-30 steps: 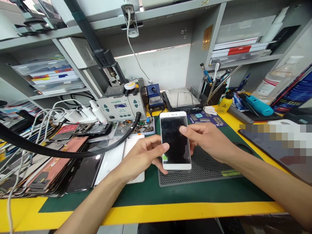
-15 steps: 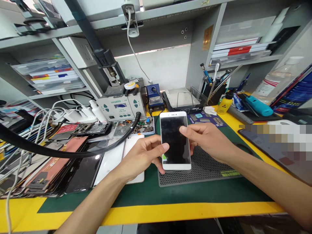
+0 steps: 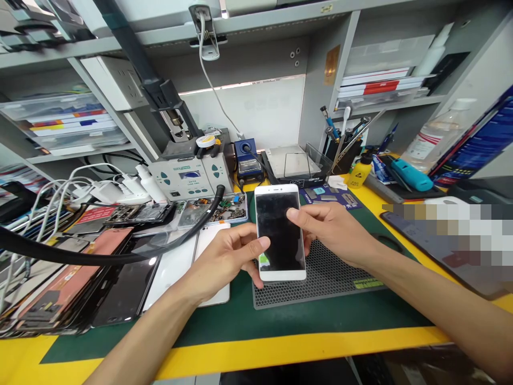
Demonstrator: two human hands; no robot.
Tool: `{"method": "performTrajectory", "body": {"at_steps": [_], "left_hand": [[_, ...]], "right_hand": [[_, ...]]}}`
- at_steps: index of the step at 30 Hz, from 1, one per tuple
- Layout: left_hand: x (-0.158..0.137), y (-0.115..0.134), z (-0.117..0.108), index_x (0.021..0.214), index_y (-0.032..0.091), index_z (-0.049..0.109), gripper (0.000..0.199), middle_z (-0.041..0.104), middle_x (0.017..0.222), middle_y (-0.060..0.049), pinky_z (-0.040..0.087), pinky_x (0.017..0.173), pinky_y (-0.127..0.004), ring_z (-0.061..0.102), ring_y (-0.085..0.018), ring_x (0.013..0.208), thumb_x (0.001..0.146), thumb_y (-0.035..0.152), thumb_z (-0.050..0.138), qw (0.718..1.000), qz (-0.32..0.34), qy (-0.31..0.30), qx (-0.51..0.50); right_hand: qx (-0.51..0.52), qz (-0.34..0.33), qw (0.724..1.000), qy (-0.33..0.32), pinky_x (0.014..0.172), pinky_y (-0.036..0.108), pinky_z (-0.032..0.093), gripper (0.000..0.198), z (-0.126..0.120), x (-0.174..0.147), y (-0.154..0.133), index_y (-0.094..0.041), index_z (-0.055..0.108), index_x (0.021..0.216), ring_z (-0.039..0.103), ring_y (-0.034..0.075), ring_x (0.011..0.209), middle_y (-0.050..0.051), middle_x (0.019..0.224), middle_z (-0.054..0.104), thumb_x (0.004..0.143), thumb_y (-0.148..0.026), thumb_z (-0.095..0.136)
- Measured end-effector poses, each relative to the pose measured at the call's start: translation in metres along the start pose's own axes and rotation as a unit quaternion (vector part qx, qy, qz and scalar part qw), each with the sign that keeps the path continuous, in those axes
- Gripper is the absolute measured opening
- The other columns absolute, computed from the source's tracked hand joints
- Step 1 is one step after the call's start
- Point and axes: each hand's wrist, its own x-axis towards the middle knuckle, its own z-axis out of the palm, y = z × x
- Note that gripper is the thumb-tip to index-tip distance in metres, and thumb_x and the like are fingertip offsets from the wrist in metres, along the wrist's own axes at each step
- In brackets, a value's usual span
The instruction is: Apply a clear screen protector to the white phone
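Observation:
A white smartphone [image 3: 280,232] with a dark screen is held up, nearly upright, over a grey honeycomb mat [image 3: 276,299]. Its lower left edge is gripped by my left hand [image 3: 236,254], the thumb lying on the glass and the fingers curled behind. On the opposite side my right hand [image 3: 324,227] pinches the right edge, thumb on the screen. A small green tab [image 3: 264,259] shows at the screen's lower left. The phone's back and most of my fingertips are hidden.
Left of me lie several phones and a stack of phone parts [image 3: 76,272]. A black hose [image 3: 120,259] arcs over them from the rework station [image 3: 188,176]. Behind the phone is a parts tray [image 3: 218,211]. A yellow bottle [image 3: 359,171] and tool holder [image 3: 340,152] stand back right.
The whole view has shifted slightly, so the bench appears a little further left. Both hands keep the same hold on the smartphone.

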Motion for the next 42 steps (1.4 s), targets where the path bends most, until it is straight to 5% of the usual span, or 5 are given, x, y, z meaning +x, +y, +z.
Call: {"method": "performTrajectory", "body": {"at_steps": [3, 18, 42], "left_hand": [[0.0001, 0.0002, -0.0001, 0.078, 0.019, 0.055, 0.031, 0.040, 0.073, 0.007, 0.057, 0.054, -0.028, 0.069, -0.015, 0.057, 0.092, 0.041, 0.072, 1.000, 0.003, 0.001, -0.003], [-0.0005, -0.0006, 0.0015, 0.086, 0.018, 0.063, 0.025, 0.060, 0.094, 0.000, 0.059, 0.055, -0.030, 0.067, -0.013, 0.061, 0.091, 0.040, 0.073, 1.000, 0.000, 0.008, -0.002], [-0.0011, 0.0003, 0.0007, 0.082, 0.019, 0.063, 0.023, 0.051, 0.070, 0.006, 0.053, 0.052, -0.024, 0.070, -0.016, 0.058, 0.089, 0.037, 0.075, 1.000, 0.002, 0.017, -0.017]], "right_hand": [[0.002, 0.001, 1.000, -0.001, 0.052, 0.027, 0.057, 0.048, 0.0001, -0.0004, 0.0001, -0.019, 0.067, 0.066, 0.065, 0.016, 0.053, 0.002, 0.061, 0.069, 0.089, -0.061, 0.070], [0.007, -0.003, 1.000, -0.003, 0.052, 0.028, 0.057, 0.045, -0.0010, -0.0007, 0.0033, -0.019, 0.068, 0.067, 0.066, 0.017, 0.054, 0.003, 0.062, 0.070, 0.090, -0.057, 0.071], [0.002, -0.001, 1.000, -0.006, 0.052, 0.029, 0.057, 0.046, -0.0014, -0.0007, 0.0025, -0.019, 0.067, 0.067, 0.066, 0.017, 0.054, 0.003, 0.062, 0.071, 0.090, -0.059, 0.069]]}}
